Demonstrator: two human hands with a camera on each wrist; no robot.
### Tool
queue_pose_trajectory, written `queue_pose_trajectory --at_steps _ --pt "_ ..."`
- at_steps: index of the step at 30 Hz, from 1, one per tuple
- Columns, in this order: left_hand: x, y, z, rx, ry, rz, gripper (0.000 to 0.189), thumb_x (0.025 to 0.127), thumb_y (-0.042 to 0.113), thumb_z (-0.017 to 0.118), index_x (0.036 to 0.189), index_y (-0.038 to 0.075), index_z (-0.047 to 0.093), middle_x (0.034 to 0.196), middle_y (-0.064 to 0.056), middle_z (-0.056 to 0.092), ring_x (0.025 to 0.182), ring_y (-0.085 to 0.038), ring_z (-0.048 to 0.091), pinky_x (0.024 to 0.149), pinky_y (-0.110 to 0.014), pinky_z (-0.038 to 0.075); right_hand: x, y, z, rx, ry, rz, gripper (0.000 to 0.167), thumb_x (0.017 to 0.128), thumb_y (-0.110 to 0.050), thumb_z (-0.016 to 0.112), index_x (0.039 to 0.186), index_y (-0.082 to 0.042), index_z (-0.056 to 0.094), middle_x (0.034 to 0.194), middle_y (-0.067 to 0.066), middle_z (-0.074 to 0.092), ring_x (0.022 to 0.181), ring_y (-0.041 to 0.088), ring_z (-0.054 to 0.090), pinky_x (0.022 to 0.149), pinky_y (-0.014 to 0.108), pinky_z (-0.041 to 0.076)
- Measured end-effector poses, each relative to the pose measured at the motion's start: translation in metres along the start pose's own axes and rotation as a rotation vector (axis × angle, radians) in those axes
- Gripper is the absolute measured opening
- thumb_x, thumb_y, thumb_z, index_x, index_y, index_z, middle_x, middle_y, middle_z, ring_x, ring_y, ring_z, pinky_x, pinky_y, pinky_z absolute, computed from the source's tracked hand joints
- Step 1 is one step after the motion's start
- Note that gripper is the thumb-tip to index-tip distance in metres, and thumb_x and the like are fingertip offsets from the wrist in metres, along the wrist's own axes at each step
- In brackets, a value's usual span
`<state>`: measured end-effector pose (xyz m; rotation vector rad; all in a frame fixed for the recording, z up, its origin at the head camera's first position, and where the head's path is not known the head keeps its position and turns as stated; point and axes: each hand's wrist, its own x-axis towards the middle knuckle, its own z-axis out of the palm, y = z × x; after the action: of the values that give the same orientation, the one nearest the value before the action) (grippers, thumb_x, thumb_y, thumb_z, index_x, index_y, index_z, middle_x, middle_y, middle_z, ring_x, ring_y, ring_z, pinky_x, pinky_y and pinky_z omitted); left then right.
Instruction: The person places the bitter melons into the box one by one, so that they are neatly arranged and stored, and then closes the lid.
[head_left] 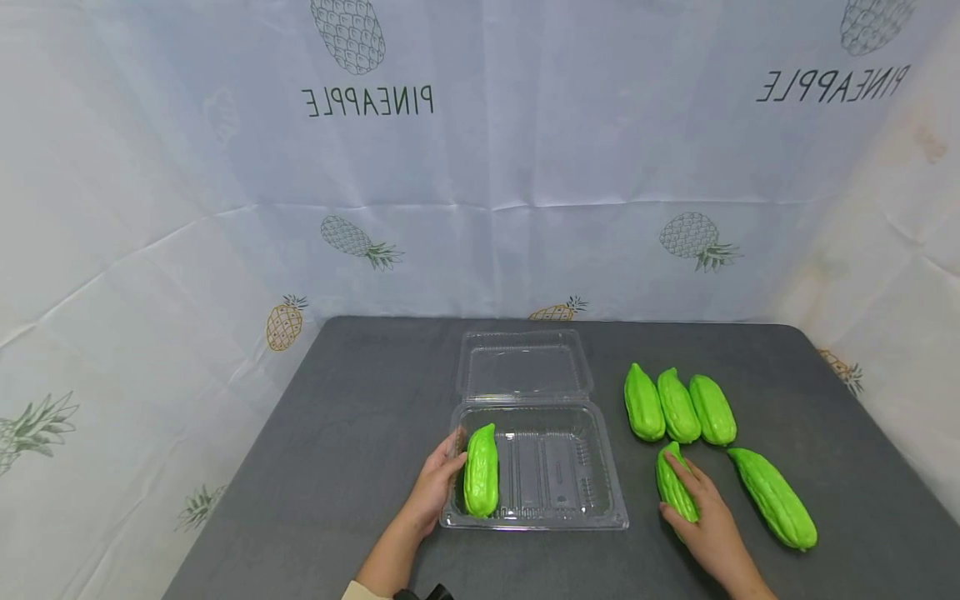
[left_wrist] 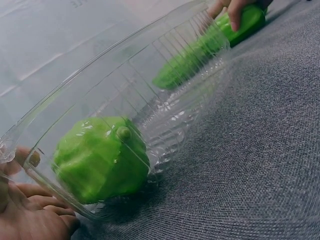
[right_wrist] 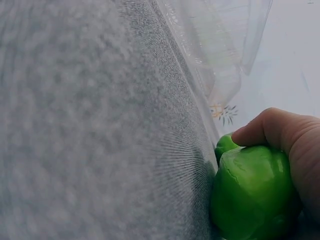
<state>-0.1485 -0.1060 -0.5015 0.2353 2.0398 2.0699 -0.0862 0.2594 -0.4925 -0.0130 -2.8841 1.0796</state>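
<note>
A clear plastic clamshell box (head_left: 555, 527) lies open on the table, its lid (head_left: 525, 367) folded back. Inside, along the left wall, rests one green bitter melon (head_left: 481, 471). My left hand (head_left: 435, 482) holds the box by its left side, thumb at the rim and fingers outside the wall (left_wrist: 42, 212). To the right of the box, my right hand (head_left: 705, 521) grips another bitter melon (head_left: 672, 483), with the thumb on its near side. That melon shows in the right wrist view as a ridged green end (right_wrist: 252, 195) beside the thumb.
Behind the right hand, three more bitter melons (head_left: 678, 407) lie side by side. Another melon (head_left: 774, 500) lies slanted to the hand's right. The dark grey table (head_left: 360, 417) backs onto a pineapple-print cloth (head_left: 525, 167).
</note>
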Motion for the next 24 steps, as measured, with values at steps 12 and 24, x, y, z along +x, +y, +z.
queue_pose_trajectory --at_steps 12,24 --pt "0.0018 0.0024 0.0017 -0.025 0.044 -0.081 0.058 0.098 0.012 0.038 0.146 -0.008 0.013 0.154 -0.024 0.012 0.143 -0.038 0.004 0.117 -0.052 0.004 0.0002 -0.0013 0.0059 -0.009 0.162 -0.081 0.064 0.079 -0.006 0.069 0.137 -0.006 0.043 0.129 0.032 0.043 0.115 0.050 0.043 0.080 0.065 0.040" --pt "0.0019 0.0040 0.0021 -0.016 0.044 -0.089 0.058 0.098 0.013 0.037 0.146 -0.007 0.011 0.154 -0.023 0.011 0.143 -0.037 0.003 0.117 -0.052 0.004 0.0008 -0.0031 0.0015 0.055 0.187 0.070 0.060 0.085 -0.010 0.064 0.140 -0.008 0.041 0.135 0.031 0.043 0.119 0.051 0.042 0.085 0.060 0.041"
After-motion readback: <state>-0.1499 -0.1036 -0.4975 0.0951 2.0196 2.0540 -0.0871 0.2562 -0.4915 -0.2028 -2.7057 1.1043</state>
